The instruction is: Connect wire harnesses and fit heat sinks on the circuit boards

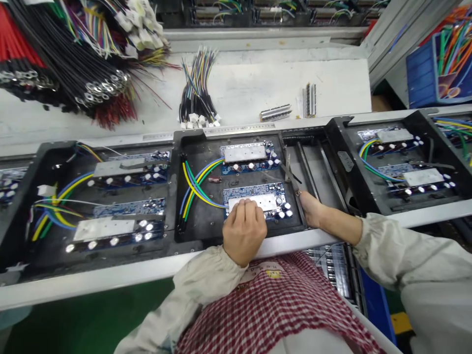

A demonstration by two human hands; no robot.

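My left hand (244,228) rests on the silver metal plate (271,202) of the lower circuit board (254,188), its fingers bent together over the plate. This board and a second circuit board (249,156) lie in a black tray (206,223). Blue, yellow and green wires (199,189) curve from the boards to the tray's left side. My right hand (312,210) is at the tray's right wall, beside the gap with metal rollers; its fingers are mostly hidden. A thin grey strip (288,167) sticks up just above that hand.
Similar trays with boards (125,169) (409,177) stand on both sides along the rail (110,275). Behind lie black cables (70,54), a bundle of thin wires (199,88) and pin strips (276,112). A blue bin (422,73) stands at the far right.
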